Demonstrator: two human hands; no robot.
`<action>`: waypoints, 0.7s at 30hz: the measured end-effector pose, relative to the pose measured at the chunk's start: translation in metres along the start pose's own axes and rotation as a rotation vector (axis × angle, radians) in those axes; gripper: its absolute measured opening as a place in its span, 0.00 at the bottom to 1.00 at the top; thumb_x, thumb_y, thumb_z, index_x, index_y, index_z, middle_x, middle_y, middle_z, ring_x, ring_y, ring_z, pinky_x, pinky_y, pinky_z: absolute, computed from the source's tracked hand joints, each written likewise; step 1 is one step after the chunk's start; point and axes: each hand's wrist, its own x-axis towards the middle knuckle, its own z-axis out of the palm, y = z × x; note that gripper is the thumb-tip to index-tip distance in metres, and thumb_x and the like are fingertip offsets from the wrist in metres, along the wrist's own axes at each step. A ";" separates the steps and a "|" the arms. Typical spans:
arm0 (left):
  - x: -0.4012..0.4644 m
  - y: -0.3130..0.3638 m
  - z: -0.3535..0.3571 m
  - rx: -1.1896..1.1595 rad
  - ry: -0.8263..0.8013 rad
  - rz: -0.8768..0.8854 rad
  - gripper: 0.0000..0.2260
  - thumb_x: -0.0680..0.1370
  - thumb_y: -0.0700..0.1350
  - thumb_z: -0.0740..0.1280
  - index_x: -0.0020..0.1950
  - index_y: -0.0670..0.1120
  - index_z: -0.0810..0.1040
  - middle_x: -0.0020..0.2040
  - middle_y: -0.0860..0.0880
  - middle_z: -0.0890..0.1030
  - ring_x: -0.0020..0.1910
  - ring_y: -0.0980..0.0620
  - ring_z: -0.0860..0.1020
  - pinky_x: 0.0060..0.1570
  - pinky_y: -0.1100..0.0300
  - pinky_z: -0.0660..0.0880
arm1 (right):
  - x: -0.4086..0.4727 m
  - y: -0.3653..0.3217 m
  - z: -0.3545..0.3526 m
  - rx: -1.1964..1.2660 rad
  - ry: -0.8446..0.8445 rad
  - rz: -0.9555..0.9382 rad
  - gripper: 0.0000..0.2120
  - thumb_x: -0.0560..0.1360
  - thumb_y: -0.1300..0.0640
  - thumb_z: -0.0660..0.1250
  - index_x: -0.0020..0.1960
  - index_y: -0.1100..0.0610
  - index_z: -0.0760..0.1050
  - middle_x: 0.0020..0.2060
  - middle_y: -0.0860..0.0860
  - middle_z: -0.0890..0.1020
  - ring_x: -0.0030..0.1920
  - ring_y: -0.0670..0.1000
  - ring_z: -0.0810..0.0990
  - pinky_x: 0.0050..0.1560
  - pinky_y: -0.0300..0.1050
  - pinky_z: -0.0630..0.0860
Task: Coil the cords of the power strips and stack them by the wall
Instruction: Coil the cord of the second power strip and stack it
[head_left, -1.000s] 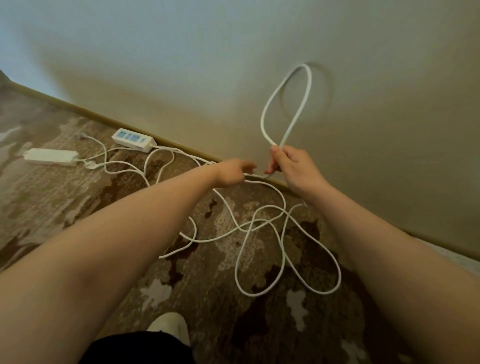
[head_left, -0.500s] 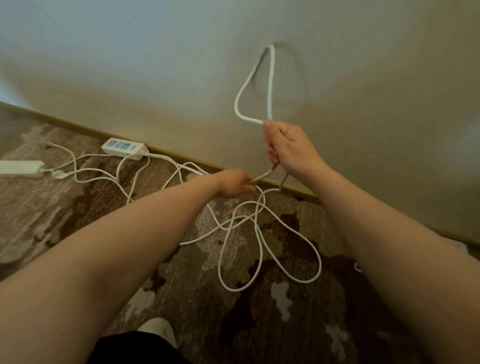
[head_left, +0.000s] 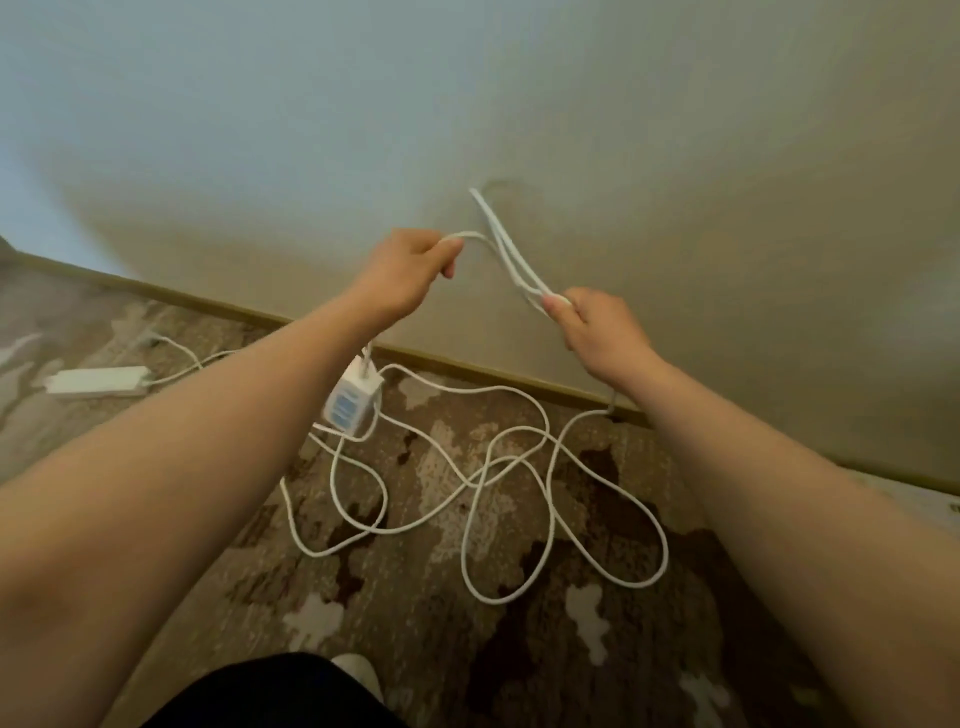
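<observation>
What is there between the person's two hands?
In the head view, a white cord spans from the left hand to the right hand, with bare wall behind.

Both hands pinch the white cord (head_left: 511, 260): left hand (head_left: 402, 275) raised, right hand (head_left: 597, 332) holding several strands; a power strip (head_left: 352, 402) dangles below the left (loops sprawl on carpet (head_left: 415, 623)).

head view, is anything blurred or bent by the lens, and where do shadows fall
Head view: wide-angle lens bows the baseboard and stretches the forearms; the cord held between left hand and right hand is slightly motion-smeared; a faint loop shadow falls on the wall; soft light, no glare.
</observation>
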 end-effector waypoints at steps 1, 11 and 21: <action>0.003 0.022 -0.006 -0.075 0.020 0.007 0.17 0.78 0.53 0.61 0.31 0.49 0.75 0.21 0.55 0.68 0.22 0.58 0.66 0.26 0.62 0.63 | 0.001 -0.006 0.001 0.109 0.026 0.009 0.21 0.83 0.48 0.57 0.37 0.58 0.74 0.29 0.49 0.74 0.31 0.45 0.73 0.36 0.48 0.64; -0.010 0.097 0.012 -0.822 -0.108 -0.268 0.14 0.81 0.43 0.53 0.36 0.45 0.66 0.20 0.54 0.59 0.19 0.56 0.56 0.23 0.63 0.54 | -0.009 -0.036 0.003 0.795 -0.265 0.077 0.16 0.85 0.50 0.52 0.51 0.58 0.74 0.50 0.52 0.86 0.30 0.51 0.74 0.28 0.40 0.66; -0.008 0.044 0.021 -0.534 0.119 -0.227 0.10 0.78 0.48 0.61 0.39 0.46 0.75 0.32 0.51 0.76 0.33 0.53 0.75 0.36 0.59 0.73 | -0.012 -0.027 0.006 0.652 -0.276 0.068 0.11 0.83 0.56 0.58 0.45 0.56 0.75 0.32 0.50 0.75 0.27 0.42 0.70 0.30 0.38 0.68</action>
